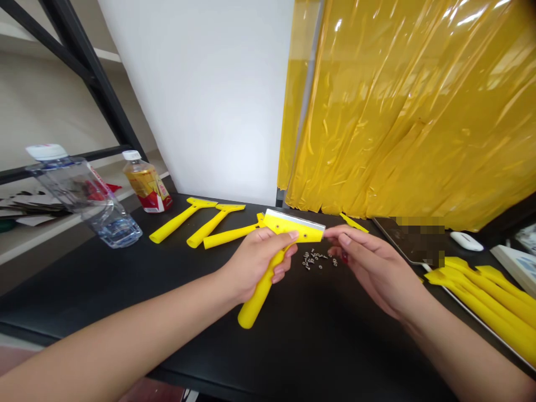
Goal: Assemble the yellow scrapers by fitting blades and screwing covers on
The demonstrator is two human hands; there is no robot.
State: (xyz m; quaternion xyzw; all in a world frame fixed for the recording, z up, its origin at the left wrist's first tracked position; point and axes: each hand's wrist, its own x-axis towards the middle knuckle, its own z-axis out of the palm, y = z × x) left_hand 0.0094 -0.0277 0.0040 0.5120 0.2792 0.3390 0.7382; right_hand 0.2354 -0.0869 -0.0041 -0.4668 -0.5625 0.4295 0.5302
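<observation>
Your left hand (268, 257) and your right hand (374, 259) are bare, with slim fingers (354, 245); your left forearm (146, 329) and right forearm (456, 340) are also bare.

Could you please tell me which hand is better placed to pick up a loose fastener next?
Probably the right: the right hand is beside the small metal fasteners, while the left hand is wrapped around the yellow scraper.

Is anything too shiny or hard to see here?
Head view: bright streaks glare off the yellow plastic; blocky squares partly hide the flat dark thing; the yellow scraper shows clearly, but the metal bits are too tiny to see well.
</observation>
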